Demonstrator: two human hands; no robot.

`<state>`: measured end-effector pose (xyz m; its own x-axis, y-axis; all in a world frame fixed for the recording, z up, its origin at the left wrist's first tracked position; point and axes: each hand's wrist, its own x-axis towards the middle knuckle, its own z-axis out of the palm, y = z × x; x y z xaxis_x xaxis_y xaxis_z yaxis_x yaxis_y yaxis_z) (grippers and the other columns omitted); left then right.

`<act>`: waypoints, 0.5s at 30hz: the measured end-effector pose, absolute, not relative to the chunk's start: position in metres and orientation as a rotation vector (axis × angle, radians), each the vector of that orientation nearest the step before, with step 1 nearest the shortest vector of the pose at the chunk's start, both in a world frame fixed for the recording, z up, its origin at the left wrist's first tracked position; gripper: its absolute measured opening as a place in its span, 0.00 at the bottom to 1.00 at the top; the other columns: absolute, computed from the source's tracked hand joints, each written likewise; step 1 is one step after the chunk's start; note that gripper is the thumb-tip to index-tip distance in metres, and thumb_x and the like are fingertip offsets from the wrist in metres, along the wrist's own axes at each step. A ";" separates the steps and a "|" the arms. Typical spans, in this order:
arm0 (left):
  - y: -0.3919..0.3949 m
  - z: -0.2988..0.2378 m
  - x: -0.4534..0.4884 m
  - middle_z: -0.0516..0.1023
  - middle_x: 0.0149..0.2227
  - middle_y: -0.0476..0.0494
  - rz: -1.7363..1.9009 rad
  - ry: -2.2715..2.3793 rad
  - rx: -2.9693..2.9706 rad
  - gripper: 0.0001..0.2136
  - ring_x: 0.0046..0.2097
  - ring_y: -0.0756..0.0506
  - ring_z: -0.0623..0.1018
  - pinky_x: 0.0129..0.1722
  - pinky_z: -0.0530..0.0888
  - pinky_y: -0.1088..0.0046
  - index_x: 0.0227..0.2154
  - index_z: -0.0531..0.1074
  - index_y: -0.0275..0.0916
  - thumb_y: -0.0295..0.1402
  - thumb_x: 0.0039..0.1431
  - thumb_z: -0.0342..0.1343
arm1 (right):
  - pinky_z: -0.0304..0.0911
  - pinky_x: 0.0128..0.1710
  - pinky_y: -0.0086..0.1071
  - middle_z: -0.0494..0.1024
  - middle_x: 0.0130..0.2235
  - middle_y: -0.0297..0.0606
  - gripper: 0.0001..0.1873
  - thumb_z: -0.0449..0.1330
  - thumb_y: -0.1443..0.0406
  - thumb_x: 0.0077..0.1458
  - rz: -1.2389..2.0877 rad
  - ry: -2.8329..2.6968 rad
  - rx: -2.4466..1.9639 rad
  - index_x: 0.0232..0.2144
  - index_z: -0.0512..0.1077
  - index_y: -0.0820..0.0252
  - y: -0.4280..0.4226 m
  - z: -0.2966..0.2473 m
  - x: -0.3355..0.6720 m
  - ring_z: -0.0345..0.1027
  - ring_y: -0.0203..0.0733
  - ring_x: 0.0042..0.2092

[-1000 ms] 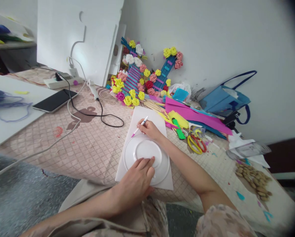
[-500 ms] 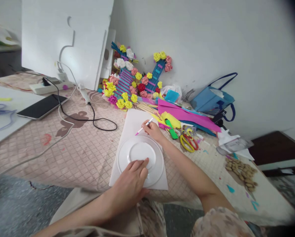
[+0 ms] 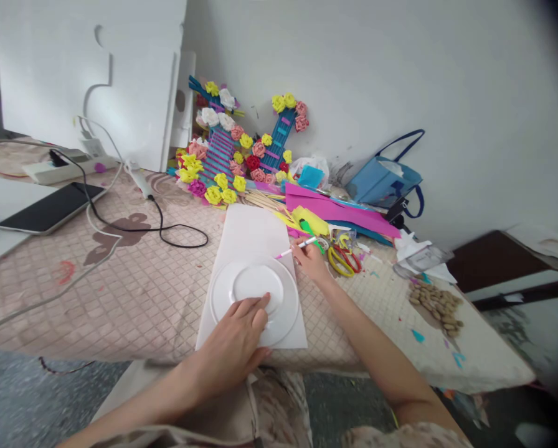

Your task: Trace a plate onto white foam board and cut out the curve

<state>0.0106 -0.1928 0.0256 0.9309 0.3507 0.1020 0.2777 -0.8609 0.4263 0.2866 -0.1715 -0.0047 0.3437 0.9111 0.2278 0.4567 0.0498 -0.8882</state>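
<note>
A white round plate lies upside down, its foot ring facing up, on a white rectangular sheet near the table's front edge. My left hand rests on the plate with fingers stretched flat across its middle, hiding part of the near rim. In my right hand is a slim white marker with a pink tip. The tip points left, at the plate's far right rim; whether it touches the sheet I cannot tell.
Scissors, pink paper and a green marker lie beyond my right hand. Paper-flower crafts lean at the wall near a blue bag. Peanuts are at right; a black cable and tablet at left.
My right hand with the marker has moved right and nearer, along the plate's far rim. My left hand stays on the plate. The whole view has shifted slightly.
</note>
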 end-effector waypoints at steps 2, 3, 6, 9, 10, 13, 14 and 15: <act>-0.192 0.027 0.010 0.59 0.63 0.35 0.242 0.443 2.669 0.11 0.60 0.38 0.62 0.57 0.63 0.58 0.40 0.66 0.36 0.30 0.55 0.58 | 0.50 0.22 0.27 0.60 0.20 0.25 0.14 0.54 0.54 0.55 0.515 -1.241 -1.595 0.31 0.63 0.58 -0.187 -0.006 0.287 0.53 0.32 0.21; -0.191 0.028 0.010 0.59 0.63 0.35 0.236 0.437 2.668 0.11 0.60 0.38 0.62 0.57 0.64 0.58 0.41 0.66 0.35 0.30 0.55 0.58 | 0.51 0.22 0.27 0.60 0.20 0.25 0.13 0.54 0.54 0.56 0.498 -1.222 -1.612 0.31 0.63 0.58 -0.195 -0.007 0.287 0.54 0.32 0.21; -0.190 0.031 0.011 0.60 0.62 0.34 0.209 0.424 2.671 0.11 0.60 0.38 0.62 0.56 0.64 0.57 0.42 0.66 0.34 0.29 0.55 0.57 | 0.52 0.22 0.28 0.60 0.20 0.25 0.12 0.54 0.55 0.57 0.450 -1.171 -1.673 0.32 0.64 0.58 -0.218 -0.006 0.282 0.55 0.33 0.21; -0.189 0.032 0.010 0.60 0.62 0.33 0.206 0.410 2.678 0.13 0.60 0.38 0.62 0.56 0.65 0.56 0.44 0.65 0.33 0.28 0.56 0.56 | 0.52 0.23 0.28 0.61 0.21 0.27 0.11 0.53 0.57 0.58 0.362 -1.180 -1.709 0.31 0.64 0.58 -0.240 -0.003 0.272 0.55 0.34 0.22; -0.189 0.032 0.010 0.60 0.62 0.33 0.212 0.407 2.680 0.13 0.60 0.38 0.62 0.55 0.66 0.56 0.44 0.65 0.34 0.29 0.56 0.56 | 0.52 0.23 0.28 0.62 0.22 0.27 0.10 0.52 0.58 0.59 0.329 -1.193 -1.719 0.31 0.65 0.58 -0.247 -0.002 0.268 0.55 0.34 0.23; -0.189 0.030 0.010 0.60 0.62 0.34 0.235 0.396 2.685 0.12 0.60 0.38 0.62 0.55 0.66 0.56 0.43 0.65 0.35 0.30 0.57 0.56 | 0.53 0.25 0.29 0.63 0.24 0.29 0.08 0.52 0.60 0.60 0.245 -1.230 -1.762 0.32 0.65 0.58 -0.267 -0.002 0.257 0.56 0.35 0.24; -0.188 0.029 0.009 0.60 0.62 0.34 0.241 0.391 2.688 0.11 0.60 0.38 0.61 0.55 0.66 0.56 0.42 0.65 0.35 0.30 0.57 0.56 | 0.54 0.25 0.29 0.64 0.24 0.29 0.08 0.52 0.60 0.60 0.221 -1.242 -1.775 0.32 0.65 0.58 -0.273 -0.002 0.253 0.57 0.35 0.25; -0.188 0.029 0.009 0.60 0.62 0.34 0.244 0.386 2.691 0.11 0.60 0.38 0.61 0.55 0.66 0.56 0.42 0.65 0.36 0.30 0.57 0.55 | 0.54 0.25 0.29 0.65 0.25 0.30 0.08 0.52 0.60 0.60 0.198 -1.256 -1.786 0.32 0.66 0.58 -0.279 -0.002 0.250 0.58 0.36 0.25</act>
<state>0.0094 -0.1884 0.0289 0.9464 0.3029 0.1123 0.2312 -0.8779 0.4193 0.2499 -0.2790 -0.0025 0.4678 0.8119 0.3492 0.6650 -0.0631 -0.7442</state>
